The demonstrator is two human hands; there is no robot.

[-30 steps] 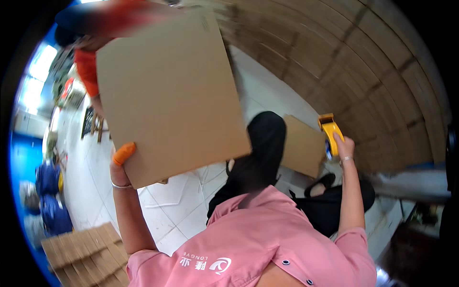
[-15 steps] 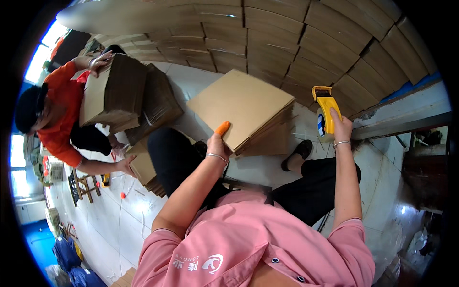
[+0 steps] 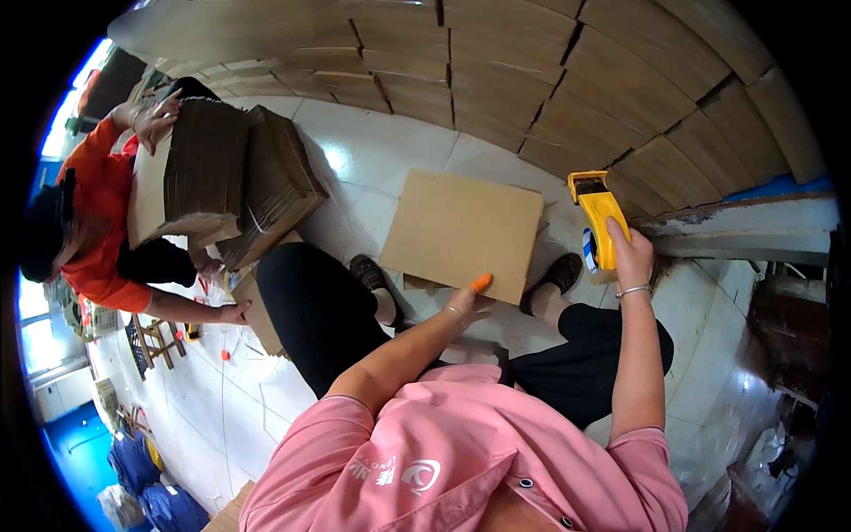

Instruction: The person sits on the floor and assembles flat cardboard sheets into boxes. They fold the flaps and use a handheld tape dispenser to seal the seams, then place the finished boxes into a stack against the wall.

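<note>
A flat brown cardboard carton (image 3: 465, 230) is between my feet, its broad face up. My left hand (image 3: 465, 304) grips its near edge, the thumb with an orange finger cover (image 3: 481, 283) on top and the other fingers mostly hidden beneath. More cardboard peeks out under its near left side. Off to the right, my right hand (image 3: 631, 253) is closed around a yellow tape dispenser (image 3: 597, 213). It is held in the air, apart from the carton, and a tape roll shows at its lower side.
Stacked brown cartons (image 3: 496, 80) form a wall along the far side. At left a co-worker in an orange shirt (image 3: 93, 235) handles a bundle of flattened cardboard (image 3: 206, 168); another bundle (image 3: 282, 182) leans beside it. A metal ledge (image 3: 745, 226) runs at the right.
The cardboard under my left hand has turned and come down closer to me; less of a stack shows below. My left hand moved right and nearer. The dispenser stays in my right hand.
</note>
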